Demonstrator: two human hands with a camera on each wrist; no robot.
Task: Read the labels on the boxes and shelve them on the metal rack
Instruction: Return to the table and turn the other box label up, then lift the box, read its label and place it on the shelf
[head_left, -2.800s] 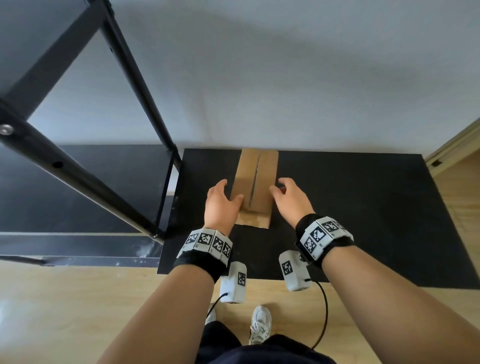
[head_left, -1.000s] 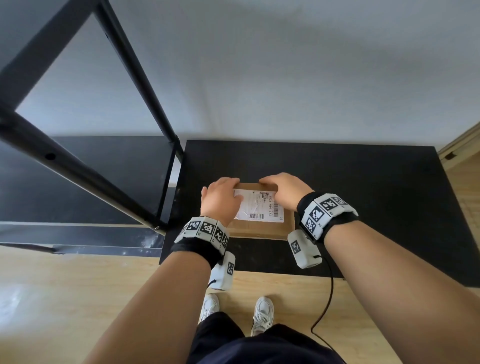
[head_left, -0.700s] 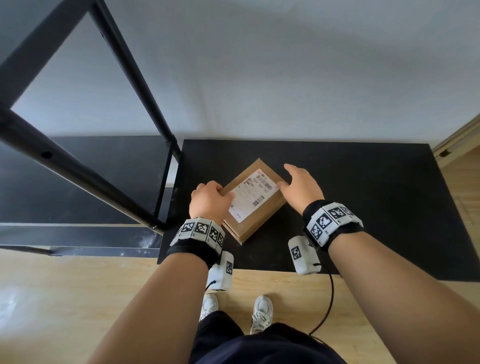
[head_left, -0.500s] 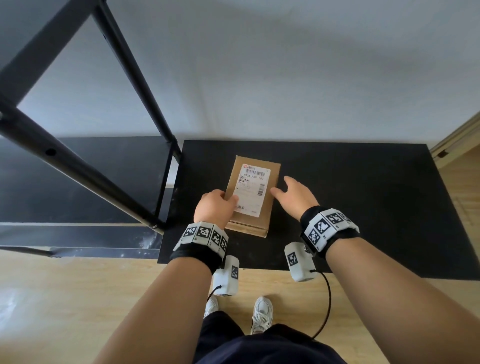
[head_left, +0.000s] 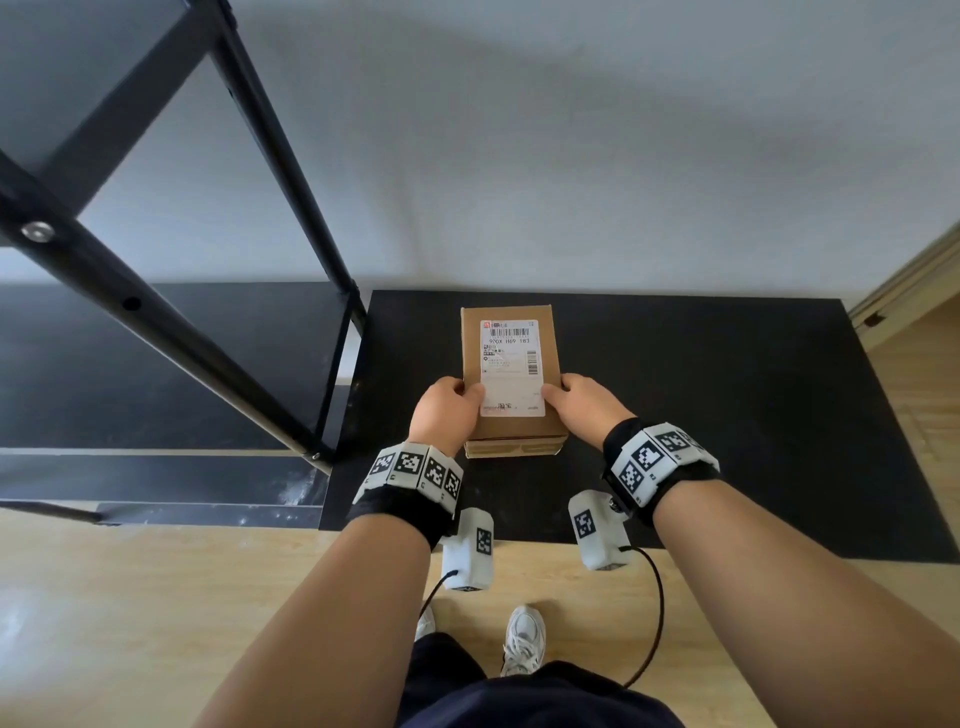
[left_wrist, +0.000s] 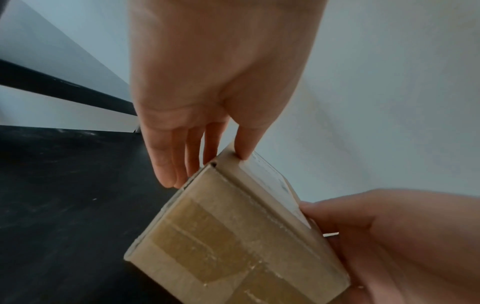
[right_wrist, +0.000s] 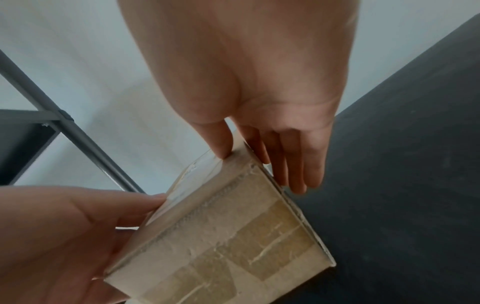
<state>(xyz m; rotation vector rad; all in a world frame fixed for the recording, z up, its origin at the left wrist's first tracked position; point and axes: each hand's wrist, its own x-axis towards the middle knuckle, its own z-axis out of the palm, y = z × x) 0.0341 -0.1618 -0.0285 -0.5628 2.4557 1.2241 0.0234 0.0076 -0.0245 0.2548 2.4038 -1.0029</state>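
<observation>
A brown box (head_left: 510, 364) sits at the centre of the head view, label (head_left: 511, 366) up, held over a black mat (head_left: 727, 405) that lies on the wooden floor (head_left: 130, 597). The label is white with a barcode near its top edge and a line of large characters under it (the smaller print is too fine to read). The left hand (head_left: 445, 413) grips the box's near left corner: in the left wrist view its thumb lies on the top face by the label edge while the other fingers (left_wrist: 168, 164) run down the left side, so the hand is closed around the cardboard. The right hand (head_left: 582, 410) mirrors it on the near right corner, thumb on top and fingers (right_wrist: 301, 164) down the right side, likewise clamped on the box. Both wrist views show the box's near end face, crossed with brown tape, tilted in the frame between the two hands. The black metal rack (head_left: 171, 322) fills the left of the head view, one post slanting from the upper left down to a foot just left of the mat, with a dark shelf low in the left middle. A pale wall (head_left: 571, 156) takes up the top of the frame. Each wrist wears a black band with square markers, and white shoes show at the bottom centre.
</observation>
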